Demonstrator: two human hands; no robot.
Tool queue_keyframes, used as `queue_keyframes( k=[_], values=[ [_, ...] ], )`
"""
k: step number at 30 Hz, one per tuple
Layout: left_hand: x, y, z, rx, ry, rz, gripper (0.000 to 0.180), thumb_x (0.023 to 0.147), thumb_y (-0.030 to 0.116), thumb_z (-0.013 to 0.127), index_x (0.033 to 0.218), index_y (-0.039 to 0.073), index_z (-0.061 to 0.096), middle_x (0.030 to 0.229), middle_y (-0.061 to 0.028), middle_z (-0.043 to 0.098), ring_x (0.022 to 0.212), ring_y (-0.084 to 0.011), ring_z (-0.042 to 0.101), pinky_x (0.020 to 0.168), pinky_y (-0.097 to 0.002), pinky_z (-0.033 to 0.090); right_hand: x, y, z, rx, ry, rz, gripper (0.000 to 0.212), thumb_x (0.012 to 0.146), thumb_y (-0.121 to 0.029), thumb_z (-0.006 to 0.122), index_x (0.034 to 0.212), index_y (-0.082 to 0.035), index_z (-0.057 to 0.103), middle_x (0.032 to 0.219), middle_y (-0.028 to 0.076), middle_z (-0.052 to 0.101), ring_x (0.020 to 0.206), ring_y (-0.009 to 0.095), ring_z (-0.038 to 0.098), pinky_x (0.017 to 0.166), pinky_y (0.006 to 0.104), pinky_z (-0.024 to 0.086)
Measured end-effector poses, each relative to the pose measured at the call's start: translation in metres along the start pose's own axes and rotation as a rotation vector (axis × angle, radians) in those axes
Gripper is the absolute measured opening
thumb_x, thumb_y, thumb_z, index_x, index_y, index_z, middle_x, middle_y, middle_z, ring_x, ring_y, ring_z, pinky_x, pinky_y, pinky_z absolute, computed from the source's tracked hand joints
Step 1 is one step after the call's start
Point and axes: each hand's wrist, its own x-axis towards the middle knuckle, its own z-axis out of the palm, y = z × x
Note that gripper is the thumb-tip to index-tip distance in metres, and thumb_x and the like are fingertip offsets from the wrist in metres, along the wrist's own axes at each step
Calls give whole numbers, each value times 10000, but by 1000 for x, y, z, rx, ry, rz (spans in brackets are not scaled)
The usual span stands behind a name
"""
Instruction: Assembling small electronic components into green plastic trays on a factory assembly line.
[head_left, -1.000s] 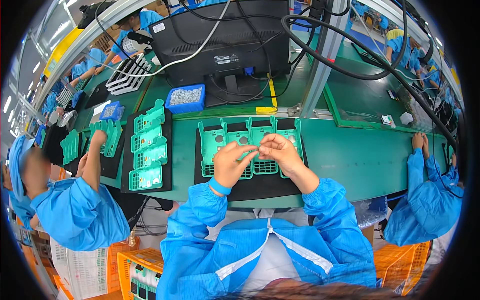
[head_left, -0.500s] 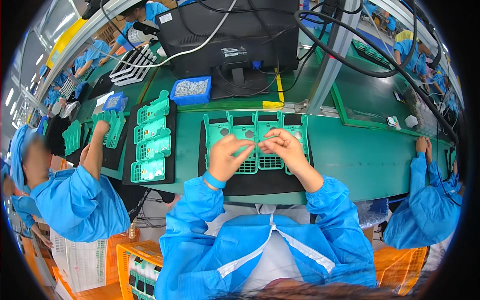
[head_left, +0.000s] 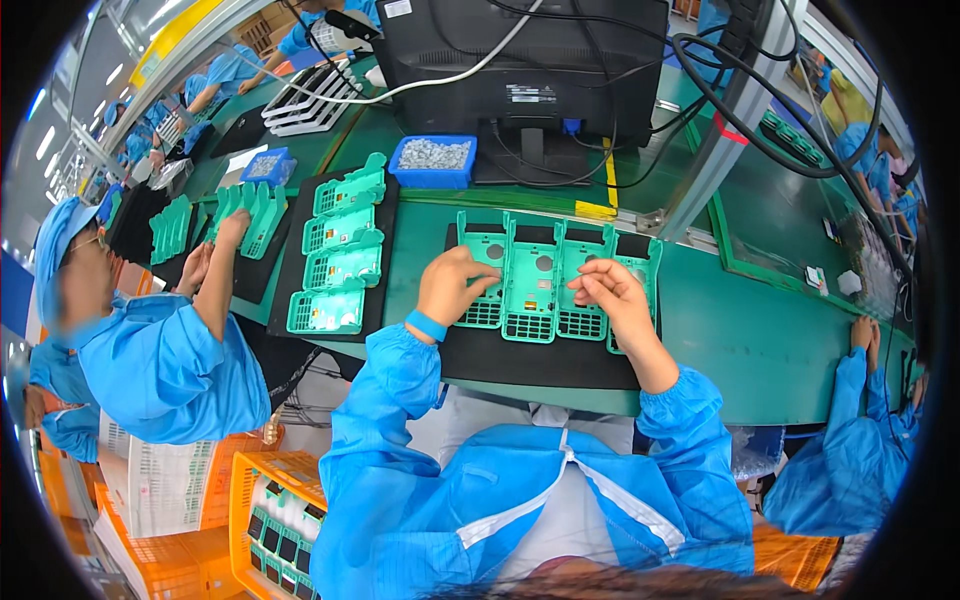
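A row of several green plastic frames [head_left: 545, 275] lies side by side on a black mat [head_left: 540, 350] in front of me. My left hand [head_left: 452, 285] rests on the leftmost frame, fingers curled against it. My right hand [head_left: 605, 292] sits over the frames at the right of the row, its fingertips pinched together; whether something small is between them I cannot tell. A blue band circles my left wrist.
A second mat holds a column of green frames [head_left: 340, 250] to my left. A blue bin of small grey parts [head_left: 432, 160] stands before a black monitor [head_left: 520, 70]. A person in blue [head_left: 160, 350] works at the left, another person's hands [head_left: 862, 332] at the right. Orange crates [head_left: 270, 520] below.
My hands have parted: the left moved onto the leftmost frame, the right stays over the right frames. The view has shifted slightly, so the mat sits lower in the picture.
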Motion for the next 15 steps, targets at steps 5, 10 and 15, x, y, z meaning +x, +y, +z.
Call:
queue_keyframes(
  k=[5,10,15],
  values=[
    [0,-1,1,-1,-2,5,101,689,150,758,787,157,737,670,-54,516,674,-252,556,569,-390,444,0,0,2,-21,2,5,167,949,-140,552,1081,-38,553,974,82,665,837,119,606,770,270,502],
    [-1,0,2,-2,-7,-1,92,696,151,749,786,150,727,677,-56,515,688,-253,559,576,-389,449,0,1,1,-19,-6,5,170,949,-145,554,1080,-36,553,972,83,664,841,119,606,771,271,502],
    [-2,9,6,131,-39,198,97,685,104,671,781,99,653,782,-74,506,767,-274,552,633,-391,473,0,2,-2,-5,-9,0,163,953,-140,545,1080,-38,555,977,80,659,855,121,604,776,270,501]
  ],
)
